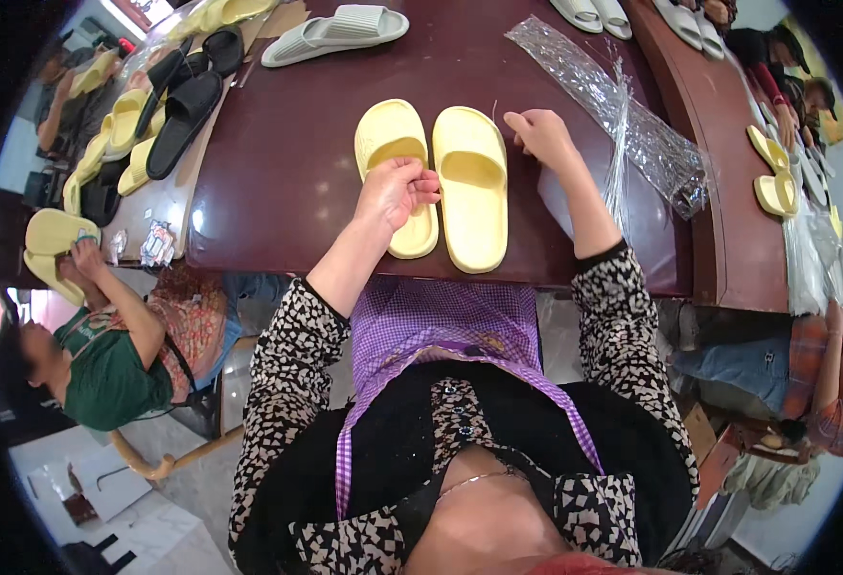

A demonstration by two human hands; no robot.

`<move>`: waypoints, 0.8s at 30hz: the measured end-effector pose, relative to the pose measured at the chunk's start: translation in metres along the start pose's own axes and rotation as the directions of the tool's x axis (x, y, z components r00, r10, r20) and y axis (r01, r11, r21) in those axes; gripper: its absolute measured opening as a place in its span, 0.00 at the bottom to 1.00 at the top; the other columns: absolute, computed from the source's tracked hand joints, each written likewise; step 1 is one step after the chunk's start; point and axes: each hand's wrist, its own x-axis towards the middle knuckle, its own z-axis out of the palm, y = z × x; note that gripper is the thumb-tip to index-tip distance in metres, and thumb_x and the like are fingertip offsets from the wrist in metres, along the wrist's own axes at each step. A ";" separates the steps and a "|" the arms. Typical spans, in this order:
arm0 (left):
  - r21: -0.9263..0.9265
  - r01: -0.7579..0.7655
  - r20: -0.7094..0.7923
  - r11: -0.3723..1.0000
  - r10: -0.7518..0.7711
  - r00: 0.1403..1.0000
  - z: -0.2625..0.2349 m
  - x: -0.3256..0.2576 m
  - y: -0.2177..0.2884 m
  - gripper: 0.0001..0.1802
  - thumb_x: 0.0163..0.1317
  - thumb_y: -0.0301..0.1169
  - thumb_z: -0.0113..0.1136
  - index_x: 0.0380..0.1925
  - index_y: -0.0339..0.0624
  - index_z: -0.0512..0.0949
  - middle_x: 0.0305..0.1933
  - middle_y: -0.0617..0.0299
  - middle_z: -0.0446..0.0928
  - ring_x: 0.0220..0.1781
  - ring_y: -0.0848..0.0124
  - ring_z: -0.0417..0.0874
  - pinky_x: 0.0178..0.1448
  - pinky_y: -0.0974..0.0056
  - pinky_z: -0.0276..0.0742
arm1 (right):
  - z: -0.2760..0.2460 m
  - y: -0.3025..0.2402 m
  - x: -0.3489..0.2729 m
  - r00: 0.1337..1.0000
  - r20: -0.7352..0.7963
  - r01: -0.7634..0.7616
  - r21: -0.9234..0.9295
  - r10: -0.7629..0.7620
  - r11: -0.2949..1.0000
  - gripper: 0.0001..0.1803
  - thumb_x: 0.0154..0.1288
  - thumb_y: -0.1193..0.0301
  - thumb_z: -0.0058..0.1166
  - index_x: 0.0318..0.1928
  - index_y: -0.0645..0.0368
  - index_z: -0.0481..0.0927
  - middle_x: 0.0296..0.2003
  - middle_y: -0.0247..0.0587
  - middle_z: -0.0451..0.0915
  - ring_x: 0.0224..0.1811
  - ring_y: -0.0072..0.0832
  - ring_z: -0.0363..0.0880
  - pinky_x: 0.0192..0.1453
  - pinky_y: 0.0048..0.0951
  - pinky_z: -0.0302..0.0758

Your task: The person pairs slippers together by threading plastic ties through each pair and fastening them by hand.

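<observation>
Two pale yellow slide slippers lie side by side on the dark red table, toes pointing away from me. Over the left slipper is my left hand, its fingers curled together at the strap's inner side; what they pinch is hidden. The right slipper lies untouched between my hands. Just right of its toe, my right hand is closed in a pinch. A fine thin strand shows at its fingertips. To the right of that hand is a bundle of thin whitish strands.
A crinkled clear plastic sheet lies at the right. Grey slippers are at the far side. Black and yellow slippers crowd the left. A person in green sits at left holding yellow slippers; others work at right.
</observation>
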 end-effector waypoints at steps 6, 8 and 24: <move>0.009 -0.039 0.031 0.999 0.039 0.999 -0.005 0.009 0.000 0.06 0.65 0.26 0.46 0.36 0.33 0.69 0.27 0.54 0.75 0.22 0.71 0.77 0.24 0.68 0.78 | 0.024 -0.009 0.034 0.995 0.063 -0.059 -0.182 0.071 0.982 0.19 0.53 0.60 0.57 0.29 0.67 0.81 0.25 0.52 0.80 0.28 0.38 0.79 0.39 0.35 0.74; -0.006 -0.047 0.017 0.999 0.047 0.999 -0.005 0.011 0.000 0.06 0.65 0.26 0.46 0.36 0.33 0.69 0.27 0.55 0.75 0.22 0.71 0.77 0.23 0.69 0.77 | 0.029 -0.010 0.038 0.999 0.050 0.003 -0.205 0.007 0.979 0.18 0.52 0.60 0.58 0.29 0.67 0.81 0.25 0.51 0.80 0.28 0.38 0.79 0.39 0.35 0.74; -0.099 -0.081 -0.001 0.992 0.082 0.997 -0.002 0.010 -0.002 0.06 0.65 0.26 0.46 0.36 0.34 0.70 0.27 0.56 0.75 0.22 0.72 0.77 0.22 0.69 0.77 | 0.089 -0.096 0.083 0.742 0.520 0.409 0.147 -0.422 0.901 0.09 0.59 0.71 0.51 0.39 0.59 0.78 0.30 0.36 0.79 0.34 0.23 0.75 0.38 0.26 0.72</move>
